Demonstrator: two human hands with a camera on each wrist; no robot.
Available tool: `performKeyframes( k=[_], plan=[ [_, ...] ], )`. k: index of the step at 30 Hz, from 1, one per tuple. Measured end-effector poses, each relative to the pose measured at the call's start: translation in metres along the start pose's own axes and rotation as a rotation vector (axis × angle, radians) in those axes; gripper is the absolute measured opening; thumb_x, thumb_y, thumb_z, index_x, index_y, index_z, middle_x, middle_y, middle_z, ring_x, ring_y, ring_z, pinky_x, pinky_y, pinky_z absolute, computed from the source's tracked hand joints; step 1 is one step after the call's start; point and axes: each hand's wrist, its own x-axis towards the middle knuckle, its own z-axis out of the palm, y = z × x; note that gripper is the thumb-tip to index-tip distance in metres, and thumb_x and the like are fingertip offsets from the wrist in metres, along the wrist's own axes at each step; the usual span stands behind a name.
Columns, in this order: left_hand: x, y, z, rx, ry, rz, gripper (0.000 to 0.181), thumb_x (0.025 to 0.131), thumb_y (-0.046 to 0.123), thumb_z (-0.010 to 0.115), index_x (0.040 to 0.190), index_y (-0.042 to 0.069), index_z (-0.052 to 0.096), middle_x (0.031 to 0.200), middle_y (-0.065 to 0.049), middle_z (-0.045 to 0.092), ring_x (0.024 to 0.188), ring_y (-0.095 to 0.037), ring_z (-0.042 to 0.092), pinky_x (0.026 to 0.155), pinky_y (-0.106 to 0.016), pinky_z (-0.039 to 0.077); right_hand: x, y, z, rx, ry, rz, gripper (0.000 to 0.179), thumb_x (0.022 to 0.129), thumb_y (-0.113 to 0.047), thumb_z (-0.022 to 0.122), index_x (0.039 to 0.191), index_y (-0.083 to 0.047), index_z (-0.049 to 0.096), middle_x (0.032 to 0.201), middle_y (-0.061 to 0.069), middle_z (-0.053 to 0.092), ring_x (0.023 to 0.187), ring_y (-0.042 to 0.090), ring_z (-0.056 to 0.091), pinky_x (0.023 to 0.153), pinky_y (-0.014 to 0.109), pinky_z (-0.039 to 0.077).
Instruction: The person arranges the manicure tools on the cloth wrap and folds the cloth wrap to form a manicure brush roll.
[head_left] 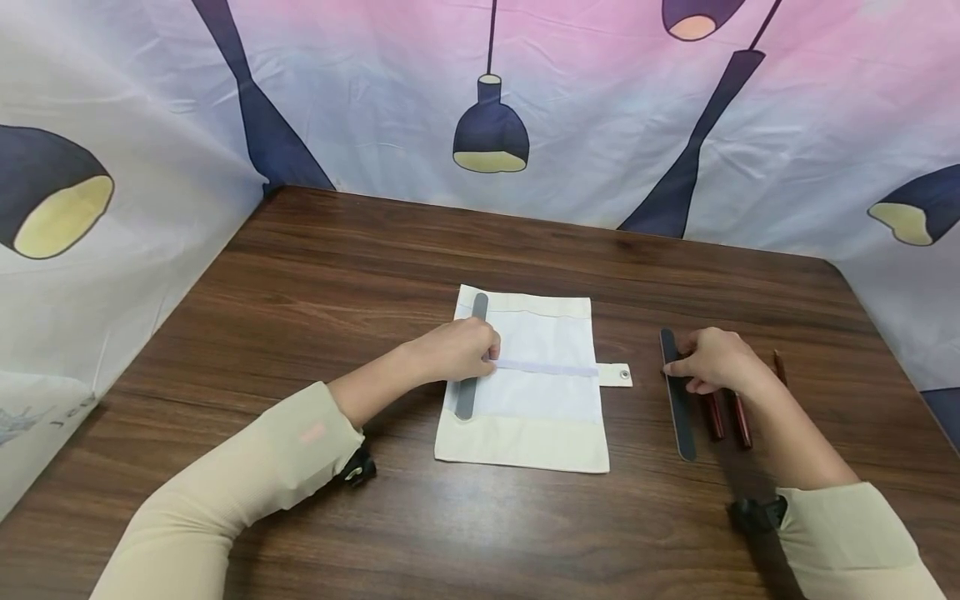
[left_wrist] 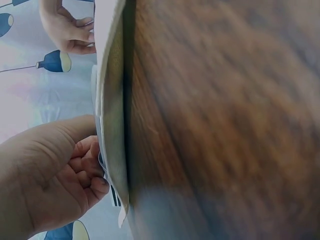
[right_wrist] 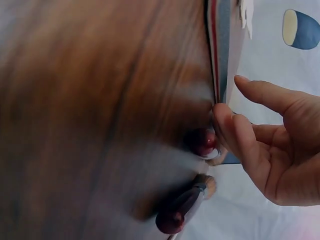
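A cream fabric roll-up case (head_left: 525, 446) lies open on the table, with a pale band (head_left: 543, 367) across its middle. One grey nail file (head_left: 466, 400) lies lengthwise along its left side. My left hand (head_left: 457, 348) covers the file's middle, its curled fingers and thumb (left_wrist: 82, 127) pinching at the band beside the file. Right of the case, a second, darker nail file (head_left: 680, 425) lies on the wood. Over it is my right hand (head_left: 716, 360), the thumb (right_wrist: 265, 95) spread above the file and the fingertips at its edge.
Two dark-red handles (head_left: 741, 421) lie under and beside the right hand, and a thin brown pointed tool (head_left: 780, 367) shows past the wrist. The case's snap tab (head_left: 617, 375) points right. A printed cloth (head_left: 375, 108) hangs behind the wooden table (head_left: 360, 275).
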Motion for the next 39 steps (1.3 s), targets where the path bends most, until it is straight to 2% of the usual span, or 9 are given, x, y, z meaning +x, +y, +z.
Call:
performKeyframes(
  k=[9,17,21,25,30,34,39],
  plan=[
    [0.000,0.000,0.001,-0.004,0.002,0.000,0.005,0.084,0.009,0.065,0.082,0.005,0.066,0.070,0.002,0.056,0.062,-0.013,0.049,0.058,-0.023,0.042,0.002,-0.002,0.008,-0.082,0.035,0.011,0.062,0.080,-0.017,0.070,0.121,0.019,0.040,0.075,0.015,0.061,0.053,0.014,0.061,0.052,0.028,0.051],
    [0.000,0.000,0.000,0.006,0.004,0.009,0.005,0.083,0.008,0.064,0.080,0.005,0.065,0.069,0.001,0.055,0.063,-0.013,0.048,0.058,-0.024,0.041,0.002,-0.002,0.010,-0.040,0.036,-0.009,0.057,0.081,-0.014,0.066,0.120,0.017,0.038,0.072,0.014,0.061,0.052,0.014,0.061,0.052,0.029,0.051],
    [-0.001,0.000,0.001,-0.001,0.003,0.010,0.005,0.084,0.008,0.064,0.081,0.005,0.065,0.069,0.001,0.055,0.062,-0.012,0.048,0.058,-0.023,0.041,0.003,-0.004,0.011,-0.055,0.061,-0.036,0.056,0.082,-0.016,0.063,0.121,0.015,0.037,0.070,0.012,0.061,0.053,0.015,0.060,0.054,0.032,0.050],
    [-0.002,-0.001,0.001,-0.013,0.004,0.015,0.005,0.084,0.008,0.063,0.081,0.004,0.064,0.067,0.001,0.054,0.060,-0.012,0.047,0.058,-0.023,0.041,0.003,-0.007,0.008,-0.053,0.085,-0.059,0.058,0.083,-0.019,0.061,0.124,0.013,0.035,0.078,0.016,0.063,0.056,0.016,0.061,0.056,0.034,0.050],
    [-0.001,-0.003,0.002,-0.027,0.006,0.022,0.004,0.083,0.006,0.063,0.083,0.003,0.063,0.069,0.001,0.054,0.062,-0.012,0.047,0.060,-0.023,0.041,0.000,-0.013,0.001,0.062,0.151,-0.093,0.061,0.084,-0.021,0.061,0.128,0.010,0.032,0.103,0.026,0.057,0.063,0.018,0.063,0.060,0.035,0.052],
    [-0.001,-0.004,0.002,-0.047,0.008,0.026,0.004,0.084,0.006,0.062,0.083,0.002,0.062,0.069,0.001,0.053,0.061,-0.011,0.046,0.059,-0.022,0.040,-0.002,-0.019,-0.007,0.169,0.247,-0.115,0.062,0.085,-0.023,0.062,0.130,0.007,0.031,0.105,0.026,0.054,0.068,0.024,0.065,0.062,0.037,0.053],
    [-0.002,-0.004,0.003,-0.050,0.014,0.023,0.004,0.084,0.005,0.062,0.081,0.003,0.061,0.066,0.001,0.051,0.060,-0.011,0.045,0.058,-0.022,0.039,0.002,-0.033,-0.011,0.234,0.346,-0.125,0.063,0.086,-0.030,0.061,0.132,0.002,0.031,0.102,0.019,0.056,0.069,0.026,0.066,0.054,0.036,0.051]
  ],
)
